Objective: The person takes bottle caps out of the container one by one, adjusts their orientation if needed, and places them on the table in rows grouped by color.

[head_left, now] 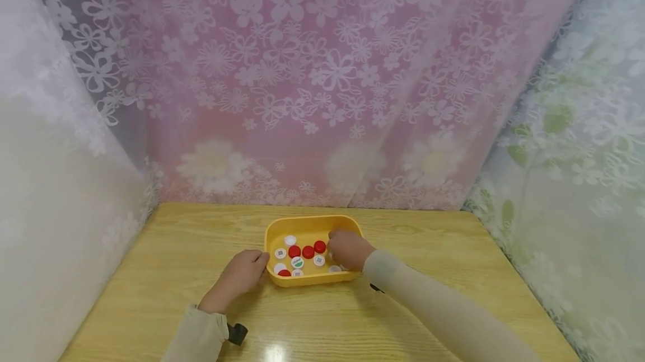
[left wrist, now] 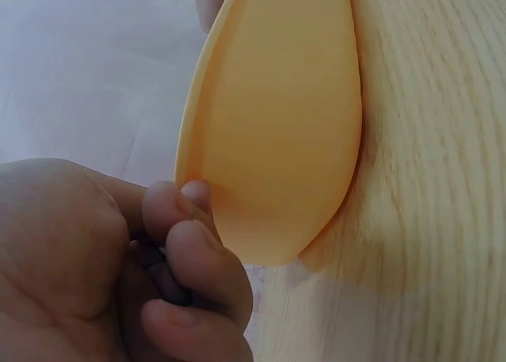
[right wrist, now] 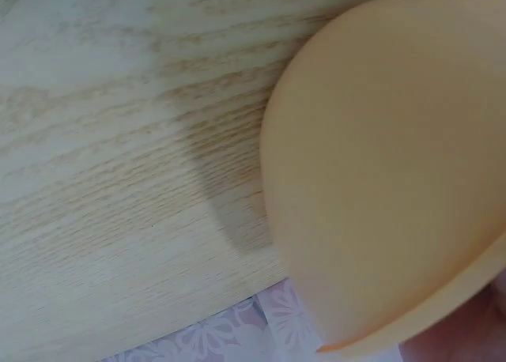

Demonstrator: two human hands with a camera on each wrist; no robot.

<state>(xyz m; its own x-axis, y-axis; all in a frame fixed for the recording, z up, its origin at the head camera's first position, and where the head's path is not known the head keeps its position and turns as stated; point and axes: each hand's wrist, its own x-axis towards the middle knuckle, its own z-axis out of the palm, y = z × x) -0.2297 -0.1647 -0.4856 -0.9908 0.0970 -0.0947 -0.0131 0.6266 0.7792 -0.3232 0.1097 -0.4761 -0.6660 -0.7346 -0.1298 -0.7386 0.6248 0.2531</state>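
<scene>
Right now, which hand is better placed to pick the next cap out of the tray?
Right. The right hand is already inside the yellow tray, right beside the caps. The left hand rests at the tray's outer left edge, seemingly steadying it.

You can read no text here; the marks on the white bottle caps are too small.
</scene>
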